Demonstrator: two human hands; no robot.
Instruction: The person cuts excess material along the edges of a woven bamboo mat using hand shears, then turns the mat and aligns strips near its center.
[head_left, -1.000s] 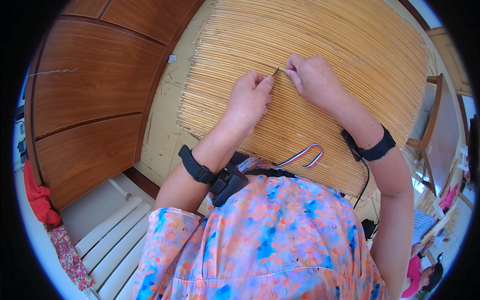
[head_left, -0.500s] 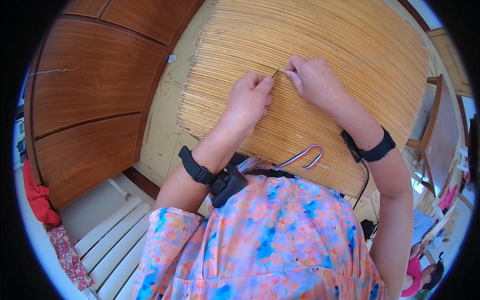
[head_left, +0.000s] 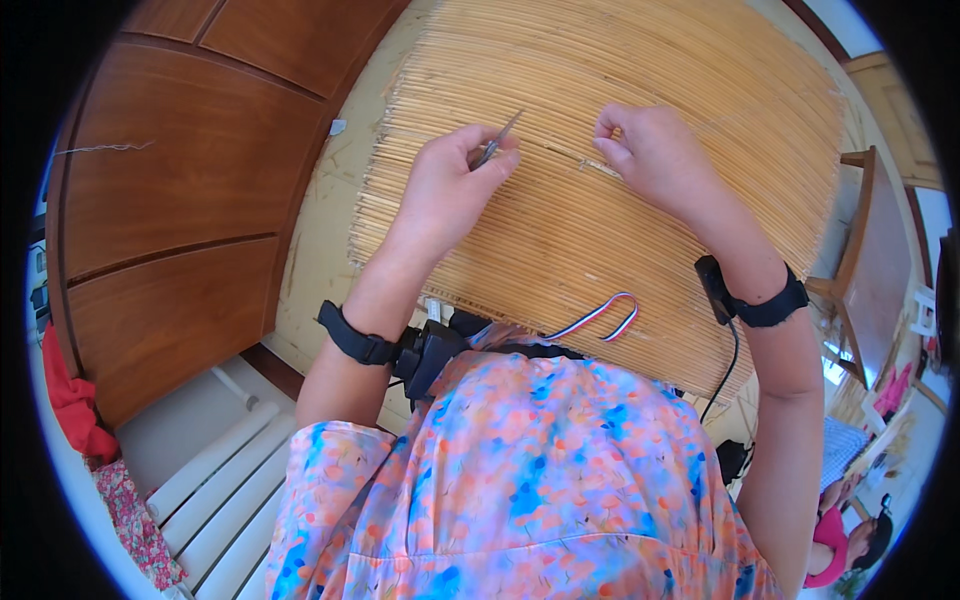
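A large mat of pale yellow straw-like stalks (head_left: 560, 240), laid side by side, spreads out before me. Above its left part, my left hand (head_left: 445, 185) is closed around a small pointed metal tool (head_left: 500, 137), its tip up and to the right; whether it is small scissors or a blade I cannot tell. My right hand (head_left: 660, 155) hovers over the middle of the mat with thumb and fingertips pinched; anything between them is too small to make out. Below those fingertips, a thin pale strip (head_left: 598, 167) with a dark end shows on the stalks.
A striped looped strap (head_left: 610, 312) rests on the mat's near edge. Brown wooden cabinet doors (head_left: 185, 150) stand at left, above a white radiator (head_left: 220, 480). On the right are a wooden-framed table (head_left: 875, 260) and another person in pink (head_left: 830, 545). Straw bits litter the floor.
My left hand has drawn left, away from my right, and more of the metal tool shows. My right hand has shifted slightly right. The pale strip between them has come into sight.
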